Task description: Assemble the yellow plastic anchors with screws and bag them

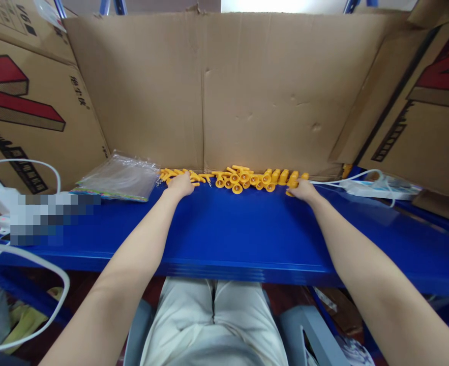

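I see the person's left hand point(180, 185) at eleven o'clock, fingers bunched against yellow T-handled pieces point(169, 174); the right hand point(303, 190) touches yellow cups point(283, 177) at one. I can't tell whether either grips. Light, even pressure would best avoid toppling them.

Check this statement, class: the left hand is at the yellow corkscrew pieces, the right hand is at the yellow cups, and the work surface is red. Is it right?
Not quite: the head view shows a blue work surface. The left hand is at the yellow corkscrew pieces, the right hand at the yellow cups.
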`<state>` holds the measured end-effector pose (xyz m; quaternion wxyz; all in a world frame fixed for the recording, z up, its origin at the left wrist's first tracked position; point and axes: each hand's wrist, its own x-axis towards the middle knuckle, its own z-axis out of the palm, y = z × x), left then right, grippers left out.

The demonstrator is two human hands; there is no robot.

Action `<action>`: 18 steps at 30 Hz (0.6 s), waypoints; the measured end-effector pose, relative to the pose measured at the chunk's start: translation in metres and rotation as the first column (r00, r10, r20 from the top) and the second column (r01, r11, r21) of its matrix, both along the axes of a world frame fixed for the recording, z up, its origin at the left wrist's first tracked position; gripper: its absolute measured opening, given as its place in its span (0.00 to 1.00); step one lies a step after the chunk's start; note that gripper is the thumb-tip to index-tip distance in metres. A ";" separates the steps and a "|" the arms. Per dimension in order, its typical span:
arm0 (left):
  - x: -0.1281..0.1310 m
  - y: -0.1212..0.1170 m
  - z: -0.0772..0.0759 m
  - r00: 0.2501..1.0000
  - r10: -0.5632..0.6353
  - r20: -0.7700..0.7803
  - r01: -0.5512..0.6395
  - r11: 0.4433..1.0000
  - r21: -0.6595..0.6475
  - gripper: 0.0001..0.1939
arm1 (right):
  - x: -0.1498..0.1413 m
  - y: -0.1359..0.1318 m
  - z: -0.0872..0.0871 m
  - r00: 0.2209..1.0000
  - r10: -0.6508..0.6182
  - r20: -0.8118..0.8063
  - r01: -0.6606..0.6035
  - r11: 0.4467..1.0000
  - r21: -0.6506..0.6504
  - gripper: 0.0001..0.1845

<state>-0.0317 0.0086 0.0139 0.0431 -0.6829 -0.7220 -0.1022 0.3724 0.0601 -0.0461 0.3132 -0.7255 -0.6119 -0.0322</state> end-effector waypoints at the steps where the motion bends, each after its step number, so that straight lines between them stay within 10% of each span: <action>1: 0.002 -0.002 0.002 1.000 0.005 0.015 -0.005 1.000 0.026 0.24 | -0.003 -0.001 0.002 1.000 -0.023 0.007 0.024 0.997 -0.074 0.16; 7: 0.010 -0.011 0.012 0.998 0.028 0.056 -0.036 0.987 0.155 0.19 | -0.015 -0.007 0.005 0.997 -0.066 0.029 0.070 0.980 -0.187 0.30; 18: 0.021 -0.005 0.006 0.994 -0.077 0.082 0.053 0.963 0.264 0.13 | -0.026 -0.011 0.009 0.999 0.027 0.036 -0.018 0.972 -0.233 0.29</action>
